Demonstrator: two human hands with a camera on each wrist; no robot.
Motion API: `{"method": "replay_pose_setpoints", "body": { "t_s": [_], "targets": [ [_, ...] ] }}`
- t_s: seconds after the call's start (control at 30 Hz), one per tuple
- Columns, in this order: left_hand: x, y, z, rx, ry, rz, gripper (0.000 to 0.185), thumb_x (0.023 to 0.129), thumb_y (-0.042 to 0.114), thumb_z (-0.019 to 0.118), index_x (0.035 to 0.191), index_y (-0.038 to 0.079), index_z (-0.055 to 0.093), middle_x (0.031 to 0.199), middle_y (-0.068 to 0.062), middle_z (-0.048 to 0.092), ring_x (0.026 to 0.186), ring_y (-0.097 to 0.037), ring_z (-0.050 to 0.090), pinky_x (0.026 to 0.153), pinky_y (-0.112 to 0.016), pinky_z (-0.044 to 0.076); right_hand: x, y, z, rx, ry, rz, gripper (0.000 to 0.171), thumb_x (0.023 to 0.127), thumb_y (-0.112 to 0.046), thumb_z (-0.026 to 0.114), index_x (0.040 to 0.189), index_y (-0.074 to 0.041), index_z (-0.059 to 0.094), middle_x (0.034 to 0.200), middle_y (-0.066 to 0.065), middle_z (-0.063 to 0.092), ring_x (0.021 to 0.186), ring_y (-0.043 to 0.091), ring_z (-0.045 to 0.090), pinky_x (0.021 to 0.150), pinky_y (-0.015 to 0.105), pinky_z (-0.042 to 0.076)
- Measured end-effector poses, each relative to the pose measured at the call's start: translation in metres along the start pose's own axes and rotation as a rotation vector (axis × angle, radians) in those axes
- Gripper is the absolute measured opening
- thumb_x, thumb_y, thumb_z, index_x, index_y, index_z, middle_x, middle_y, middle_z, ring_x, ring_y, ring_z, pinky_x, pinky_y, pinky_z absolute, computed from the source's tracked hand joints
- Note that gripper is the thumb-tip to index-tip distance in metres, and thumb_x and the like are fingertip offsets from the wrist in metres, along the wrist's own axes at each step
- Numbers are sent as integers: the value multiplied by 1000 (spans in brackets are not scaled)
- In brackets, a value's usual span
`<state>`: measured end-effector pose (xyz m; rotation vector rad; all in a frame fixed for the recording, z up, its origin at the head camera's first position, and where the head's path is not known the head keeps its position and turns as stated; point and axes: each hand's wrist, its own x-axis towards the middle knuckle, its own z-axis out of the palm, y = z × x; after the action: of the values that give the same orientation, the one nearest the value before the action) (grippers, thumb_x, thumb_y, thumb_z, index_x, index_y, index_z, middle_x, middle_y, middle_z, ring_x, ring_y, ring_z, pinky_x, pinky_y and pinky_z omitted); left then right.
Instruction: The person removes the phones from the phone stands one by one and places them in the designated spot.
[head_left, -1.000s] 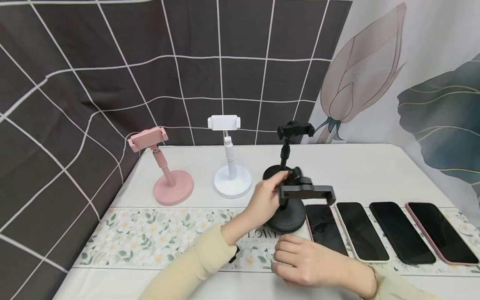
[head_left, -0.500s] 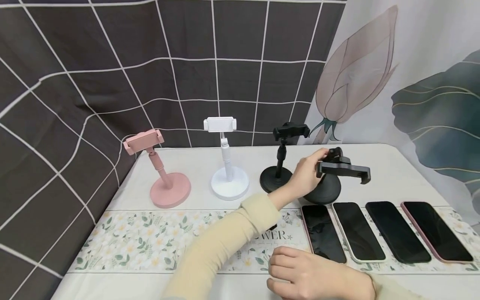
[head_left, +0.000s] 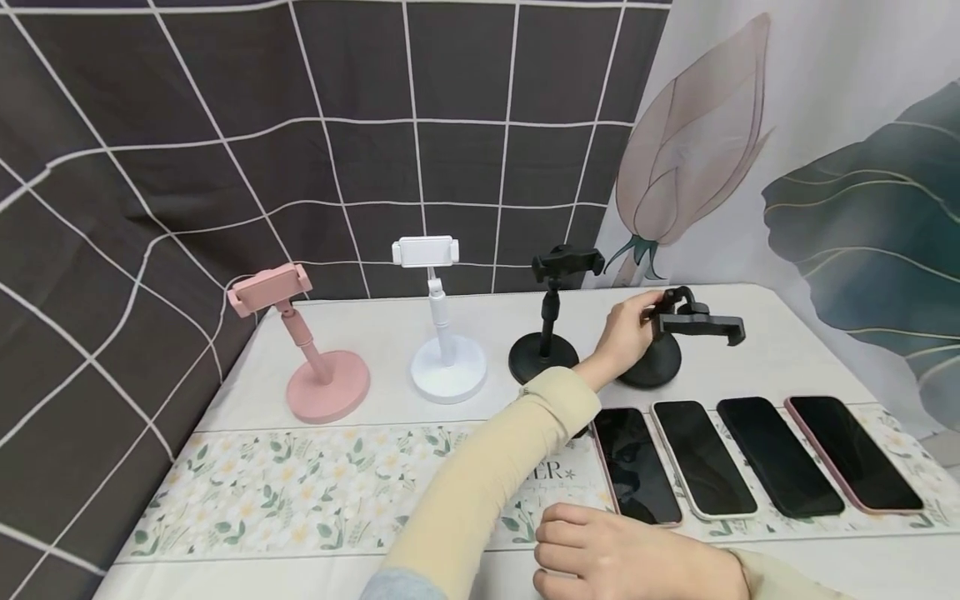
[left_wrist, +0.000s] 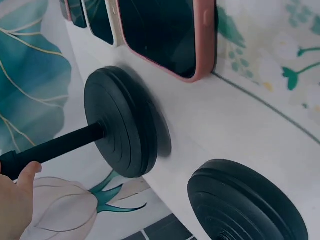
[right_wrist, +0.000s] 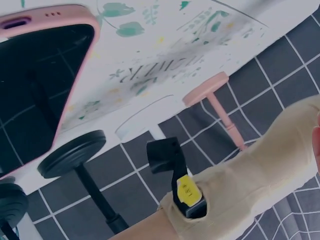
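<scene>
The left hand (head_left: 626, 332) is reaching across the white table (head_left: 787, 350) and gripping the upper stem of a black phone stand (head_left: 660, 350), fingers and thumb curled round the post just under its clamp head; the left wrist view is showing the thumb lying against the black stem (left_wrist: 50, 148) with the stand's round base (left_wrist: 125, 122) sitting on the tabletop. This stand is resting at the right end of a back row, just beside a second black stand (head_left: 546, 333), with a white stand (head_left: 442, 350) and a pink stand (head_left: 311, 358) further to the left, each well apart from its neighbour. The held stand's clamp is lying roughly level and pointing to the right, while the other three clamps are sitting upright on their posts. The right hand (head_left: 622, 558) is resting on the near edge of the table with its fingers loosely curled and holding nothing, lying on the floral runner (head_left: 315, 483). Four dark-screened phones (head_left: 742, 458) are lying face up side by side on the runner, just in front of the held stand; the leftmost one, in a pink case (right_wrist: 45, 85), is lying nearest the right hand. A dark grid-patterned cloth (head_left: 225, 125) and a lotus-print curtain (head_left: 825, 167) are hanging behind the table
</scene>
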<state>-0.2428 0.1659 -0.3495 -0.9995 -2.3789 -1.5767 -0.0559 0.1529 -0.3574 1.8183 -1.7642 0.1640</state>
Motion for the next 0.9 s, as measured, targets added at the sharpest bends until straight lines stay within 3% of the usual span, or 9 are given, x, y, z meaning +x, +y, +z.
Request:
{"method": "replay_pose_setpoints", "body": {
  "t_s": [0.23, 0.37, 0.5, 0.6, 0.73, 0.9],
  "targets": [
    [12, -14, 5, -83, 86, -56, 36, 91, 0, 57, 127, 1, 57, 126, -12, 62, 111, -20, 63, 88, -7, 46, -2, 2, 0, -28, -12, -5, 26, 98, -13, 38, 76, -19, 53, 76, -10, 50, 77, 7, 47, 82, 22, 42],
    [17, -15, 6, -49, 85, -86, 34, 90, 5, 61, 124, 3, 59, 121, -11, 65, 107, -19, 65, 84, -7, 47, -1, 7, 1, -25, 36, -19, 25, 93, -9, 37, 75, -16, 53, 74, -8, 50, 74, 7, 47, 80, 22, 44],
    [20, -8, 7, -3, 62, -89, 18, 89, 7, 63, 106, 2, 66, 108, -11, 69, 104, -18, 66, 83, -7, 47, -9, 8, 10, 8, 43, 8, 22, 90, -11, 38, 75, -16, 54, 73, -7, 48, 72, 6, 46, 79, 23, 43],
    [21, -8, 5, -1, 87, -107, 12, 88, 7, 64, 98, 1, 68, 105, -11, 70, 101, -18, 68, 81, -7, 48, -11, 9, 13, -2, 30, 17, 22, 91, -12, 38, 76, -16, 54, 74, -7, 48, 73, 7, 48, 79, 23, 43],
    [24, -10, 2, 0, 119, -164, 26, 88, 8, 64, 114, 4, 67, 115, -10, 68, 99, -19, 69, 78, -8, 50, -12, 13, 12, -34, 23, 1, 22, 91, -13, 37, 77, -16, 54, 75, -6, 50, 74, 8, 50, 78, 23, 44],
    [28, -12, -2, -14, 59, -211, 37, 93, 7, 56, 129, 5, 56, 127, -10, 61, 111, -18, 63, 88, -10, 47, -12, 16, 10, -49, 39, -1, 23, 91, -12, 36, 76, -15, 54, 75, -6, 50, 73, 8, 50, 79, 25, 44]
  ]
}}
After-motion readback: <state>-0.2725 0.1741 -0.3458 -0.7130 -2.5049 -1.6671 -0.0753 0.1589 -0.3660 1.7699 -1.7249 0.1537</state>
